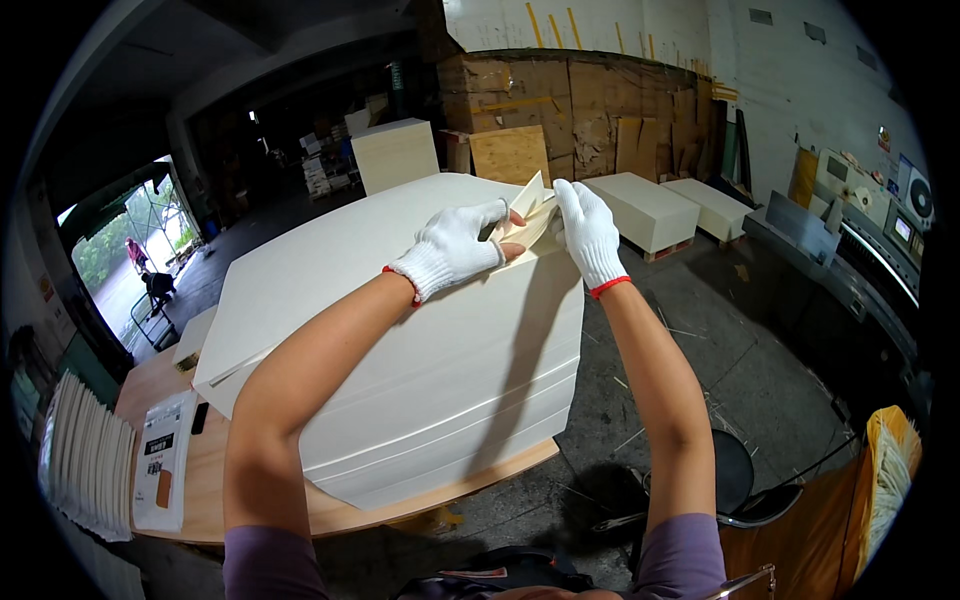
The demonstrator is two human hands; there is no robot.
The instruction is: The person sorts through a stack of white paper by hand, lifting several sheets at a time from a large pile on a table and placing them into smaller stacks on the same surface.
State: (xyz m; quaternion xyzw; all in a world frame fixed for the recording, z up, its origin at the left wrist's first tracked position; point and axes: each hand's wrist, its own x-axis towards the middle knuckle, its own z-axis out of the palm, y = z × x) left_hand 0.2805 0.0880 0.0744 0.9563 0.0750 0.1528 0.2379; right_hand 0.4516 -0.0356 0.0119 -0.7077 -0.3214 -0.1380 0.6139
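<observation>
Grey floor (735, 330) spreads through this dim workshop, bright only at the open doorway (125, 265) far to my left, where a person (135, 252) shows outside. Brown cardboard (600, 100) lines the back wall; in front of it, two low pale stacks (642, 212) sit side by side, and a grey machine (875, 225) stands over to my right. Before me, a tall stack of cream sheets (440, 350) rests on a wooden table (212, 460), and both my hands, in white knit gloves with red cuffs, are at its far right corner. My left hand (455, 248) lies over the edge, bare fingertips poking out of the glove, thumb and fingers pinching some lifted sheet corners (535, 205) that curl and fan upward. My right hand (590, 235) is against the outer side of those same corners, fingers close together and pointing up — whether its thumb pinches them too, I cannot tell. On the table's left end lies a white packet (163, 460) — just beside it, a small black object (200, 418).
</observation>
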